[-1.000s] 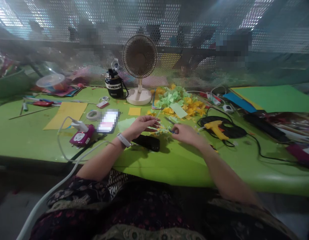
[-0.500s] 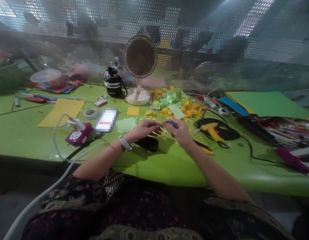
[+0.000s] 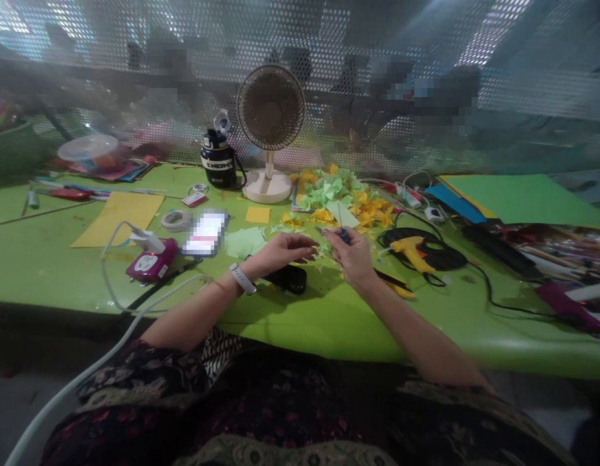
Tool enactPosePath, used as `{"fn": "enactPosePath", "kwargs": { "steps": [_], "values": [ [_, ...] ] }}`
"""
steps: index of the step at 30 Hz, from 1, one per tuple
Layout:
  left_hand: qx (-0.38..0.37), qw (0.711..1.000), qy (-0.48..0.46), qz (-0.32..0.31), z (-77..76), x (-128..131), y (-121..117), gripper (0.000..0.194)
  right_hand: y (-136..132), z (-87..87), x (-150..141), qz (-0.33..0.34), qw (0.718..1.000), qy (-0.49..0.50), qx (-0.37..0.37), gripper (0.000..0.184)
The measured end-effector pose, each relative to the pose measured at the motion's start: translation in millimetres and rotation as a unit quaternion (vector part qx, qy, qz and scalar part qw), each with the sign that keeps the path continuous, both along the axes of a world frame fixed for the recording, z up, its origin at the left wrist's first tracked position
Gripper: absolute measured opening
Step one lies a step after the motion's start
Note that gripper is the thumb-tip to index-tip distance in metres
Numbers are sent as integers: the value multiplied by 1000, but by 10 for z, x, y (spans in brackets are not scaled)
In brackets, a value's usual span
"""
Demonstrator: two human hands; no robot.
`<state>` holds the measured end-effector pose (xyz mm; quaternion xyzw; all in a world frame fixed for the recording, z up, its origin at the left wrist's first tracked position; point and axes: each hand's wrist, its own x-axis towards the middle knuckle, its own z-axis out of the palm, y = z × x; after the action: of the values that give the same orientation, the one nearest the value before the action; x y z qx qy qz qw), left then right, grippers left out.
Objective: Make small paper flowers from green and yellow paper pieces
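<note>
My right hand is closed around the blue handle of a pair of scissors, whose thin blade points up and away from me. My left hand has a light watch on its wrist. Its fingers are bent together close to the right hand; whatever small thing they pinch is hidden. Under the left hand lies a black phone-like object. Small yellow and green paper scraps lie below and between the hands. Beyond them is a heap of green and yellow folded paper pieces, with a pale green paper slip on it.
A fan and a dark bottle stand at the back. Left are a lit phone, a tape roll and a purple power adapter with cables. Right are a yellow glue gun and a yellow-black cutter.
My right hand came in close to the left, then drew slightly away as the scissors' blade swung upright. The left hand shifted little. The view turned slightly right.
</note>
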<state>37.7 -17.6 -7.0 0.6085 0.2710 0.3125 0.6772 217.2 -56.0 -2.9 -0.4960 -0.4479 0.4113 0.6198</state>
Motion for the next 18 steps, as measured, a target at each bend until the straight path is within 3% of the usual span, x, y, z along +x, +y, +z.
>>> {"fn": "enactPosePath", "kwargs": {
  "steps": [7,11,15,18],
  "values": [
    [-25,999,-14,26,-14,21,2,23,-13,-18,3,42,998,-37,-17,45],
    [-28,997,-26,74,28,-9,27,21,-61,30,84,20,991,-128,33,46],
    [-40,993,-38,104,88,-33,26,16,-121,61,77,40,940,-330,82,47],
    [-43,993,-43,99,104,-32,8,17,-123,50,38,49,899,-423,99,43]
  ]
}}
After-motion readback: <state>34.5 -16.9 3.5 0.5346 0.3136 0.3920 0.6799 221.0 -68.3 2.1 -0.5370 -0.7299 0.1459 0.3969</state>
